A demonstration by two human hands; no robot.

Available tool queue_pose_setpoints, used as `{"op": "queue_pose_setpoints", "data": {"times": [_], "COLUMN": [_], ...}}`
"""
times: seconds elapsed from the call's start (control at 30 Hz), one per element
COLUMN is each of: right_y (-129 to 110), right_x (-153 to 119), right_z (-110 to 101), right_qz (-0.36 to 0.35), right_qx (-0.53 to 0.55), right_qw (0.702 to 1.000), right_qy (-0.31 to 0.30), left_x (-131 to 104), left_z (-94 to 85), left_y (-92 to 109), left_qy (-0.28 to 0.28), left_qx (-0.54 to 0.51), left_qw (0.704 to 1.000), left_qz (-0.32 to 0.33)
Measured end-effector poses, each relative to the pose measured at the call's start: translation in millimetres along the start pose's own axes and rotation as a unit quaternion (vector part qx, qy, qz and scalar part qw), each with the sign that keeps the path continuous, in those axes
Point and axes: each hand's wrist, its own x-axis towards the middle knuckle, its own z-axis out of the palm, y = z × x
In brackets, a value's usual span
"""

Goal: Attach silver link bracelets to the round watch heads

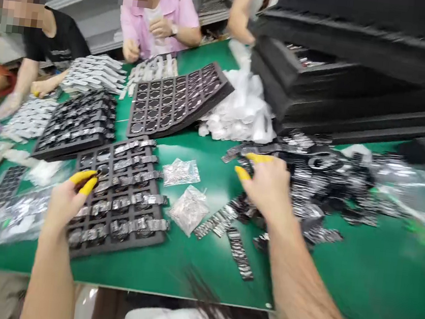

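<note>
Green counter [367, 284] runs beneath both hands, with a co-worker in a pink shirt [181, 7] beyond them and a stack of black foam [357, 102] past the right hand. The left hand [62, 199] is over a foam tray [126, 245] of metal watch pieces, thumb and finger brought nearly together at a dark piece; whether they grip it, I cannot tell. The right hand [270, 186] reaches to the near side of a heap of metal bands [310, 176], its yellow-covered thumb and forefinger parted, with band ends just behind them. The step in hand looks like tending a piece at the tray while picking among the bands; drawing one out would call for narrowing the right thumb and finger on a single strap and freeing it from the tangle. Between the hands, two small clear bags [181, 172] [190, 209] and a loose band [240, 255] break up the path from heap to tray. Nearer the body there is a bare strip, though the counter's front edge runs close below the tray. To the right of the right forearm, open surface offers the most elbow room; beyond the left hand, a second loaded tray [71, 149] butts close and limits sideways travel.
</note>
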Motion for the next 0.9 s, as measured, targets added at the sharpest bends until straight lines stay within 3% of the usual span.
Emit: {"op": "queue_pose_setpoints", "data": {"times": [0.07,0.17,0.33,0.43,0.6,0.77,0.9], "right_y": [8.7,9.5,-0.2,-1.4,4.7,-3.4,-22.8], "right_x": [-1.9,-9.2,-16.7,-19.3,-30.8,-46.0,-52.5], "right_z": [4.8,13.4,20.9,26.1,36.8,18.1,-1.1], "right_qz": [0.016,-0.012,-0.038,-0.081,-0.192,-0.234,-0.244], "right_qx": [-0.058,-0.089,-0.111,-0.068,0.066,0.125,0.085], "right_qw": [0.998,0.994,0.99,0.99,0.966,0.935,0.921], "right_qy": [-0.033,-0.069,-0.084,-0.089,-0.161,-0.235,-0.291], "left_x": [3.0,-3.3,-21.3,-26.4,-23.9,-16.6,-12.7], "left_z": [-12.5,-9.9,11.1,4.5,-10.6,-13.1,-17.8], "left_y": [-30.0,-54.8,-66.8,-74.7,-89.0,-86.7,-52.5], "left_qy": [-0.015,-0.028,-0.039,-0.052,-0.092,-0.129,-0.117], "left_qx": [0.045,0.079,0.068,0.066,0.116,0.136,0.118], "left_qw": [0.999,0.996,0.997,0.996,0.988,0.981,0.986], "left_qz": [-0.025,-0.027,-0.004,0.006,-0.033,-0.049,-0.019]}}
